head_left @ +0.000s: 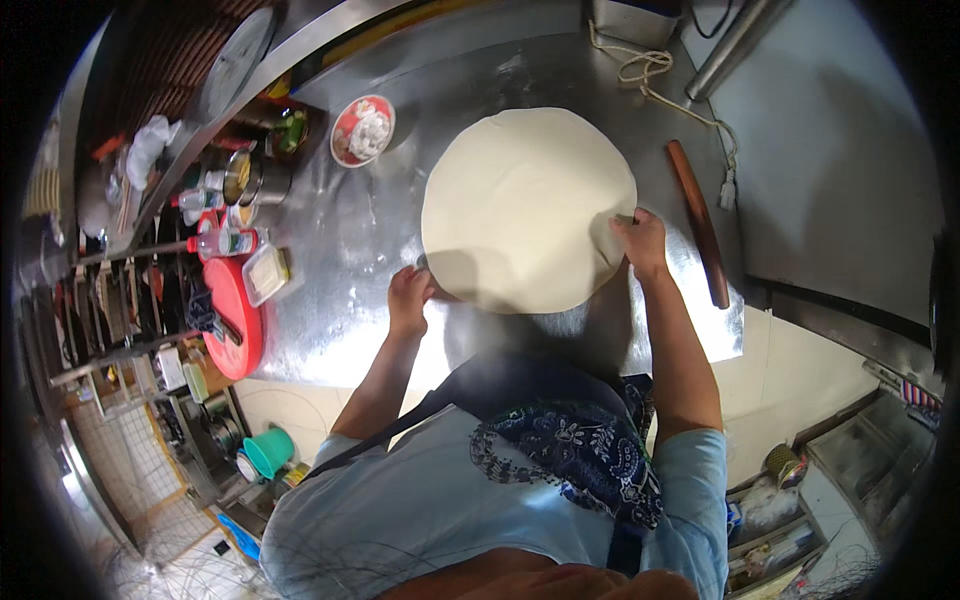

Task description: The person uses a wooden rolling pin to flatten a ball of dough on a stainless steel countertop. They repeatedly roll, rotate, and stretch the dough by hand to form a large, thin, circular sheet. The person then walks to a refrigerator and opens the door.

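Observation:
A wide, round sheet of pale rolled dough (529, 202) lies on the stainless steel table (345, 277) in front of me. At its right edge, my right hand (643, 238) pinches the rim, and the dough dents and creases there. My left hand (410, 300) is beside the lower left edge with its fingers curled; whether its fingertips hold the rim cannot be made out. To the right of the dough rests a long brown wooden rolling pin (697, 225). Past the dough's upper left stands a red and white bowl (363, 131) of white flour.
Left on the table are a round red board (231, 330) with a knife, a clear plastic container (265, 276), a plastic bottle (229, 242) and a metal pot (259, 180). A cord (649, 71) lies at the back right. A wall (832, 172) bounds the right side.

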